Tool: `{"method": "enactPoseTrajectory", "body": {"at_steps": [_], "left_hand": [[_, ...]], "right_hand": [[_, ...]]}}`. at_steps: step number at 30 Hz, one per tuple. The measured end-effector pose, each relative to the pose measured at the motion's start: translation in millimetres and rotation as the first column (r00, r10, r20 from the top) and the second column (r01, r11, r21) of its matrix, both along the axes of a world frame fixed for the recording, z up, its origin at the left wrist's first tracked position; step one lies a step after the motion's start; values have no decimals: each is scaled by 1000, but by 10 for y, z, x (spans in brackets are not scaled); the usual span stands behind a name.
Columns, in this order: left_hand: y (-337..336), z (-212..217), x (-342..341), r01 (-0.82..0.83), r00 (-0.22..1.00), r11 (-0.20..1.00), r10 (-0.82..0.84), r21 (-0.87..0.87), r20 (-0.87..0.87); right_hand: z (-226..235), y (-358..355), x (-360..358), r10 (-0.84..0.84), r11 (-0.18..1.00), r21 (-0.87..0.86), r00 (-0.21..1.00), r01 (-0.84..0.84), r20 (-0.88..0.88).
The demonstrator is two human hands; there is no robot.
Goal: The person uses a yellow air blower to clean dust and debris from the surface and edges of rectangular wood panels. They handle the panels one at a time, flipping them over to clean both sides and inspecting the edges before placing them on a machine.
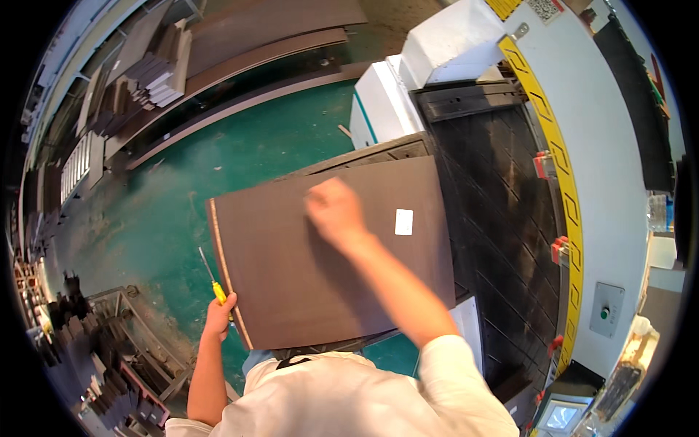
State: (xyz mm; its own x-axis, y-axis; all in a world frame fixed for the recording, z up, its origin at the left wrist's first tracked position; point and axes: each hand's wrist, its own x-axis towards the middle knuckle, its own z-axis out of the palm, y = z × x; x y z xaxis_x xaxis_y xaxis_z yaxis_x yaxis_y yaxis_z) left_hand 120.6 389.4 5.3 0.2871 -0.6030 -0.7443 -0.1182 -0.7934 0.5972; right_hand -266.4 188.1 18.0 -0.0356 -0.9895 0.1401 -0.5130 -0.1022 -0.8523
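In front of me lies a flat brown panel [328, 269] with a small white label [404, 222] on its right part and a lighter strip [223, 266] along its left edge. At that left edge, my left hand [220, 315] is closed around a yellow-handled tool [218, 291] with a long, thin metal shaft pointing up and away. My right hand [333, 209], slightly blurred, is over the panel's far middle. Its fingers are curled into a fist, and anything inside them is hidden. The panel lies on a dark support that shows only past its far and near edges.
On the right runs a dark machine bed [502, 211] beside a white housing with a yellow-and-black striped edge [550, 138]. White machine covers [389, 102] stand beyond the panel. Stacked boards [156, 73] are at far left; dark strips [95, 364] fill the near left.
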Motion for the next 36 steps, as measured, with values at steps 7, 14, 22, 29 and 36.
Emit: {"method": "enactPoseTrajectory", "body": {"at_steps": [7, 14, 22, 29, 36], "left_hand": [[30, 27, 66, 26, 999, 998, -29, 61, 38], [5, 23, -20, -1, 998, 999, 3, 37, -62], [-5, -50, 44, -19, 983, 1000, 20, 6, -181], [21, -212, 125, 86, 982, 994, -95, -60, -163], [-24, -133, 9, 48, 978, 995, -66, -91, -199]], "right_hand": [[-335, 16, 2191, 71, 974, -202, 984, -103, -161], [-659, -336, -455, -452, 878, -334, 827, 344, -336], [-200, 133, -2478, -601, 743, -128, 570, 657, -561], [-432, -106, -508, -515, 853, -122, 779, 508, -357], [-208, -69, 2460, 137, 988, -40, 958, -152, -252]]}}
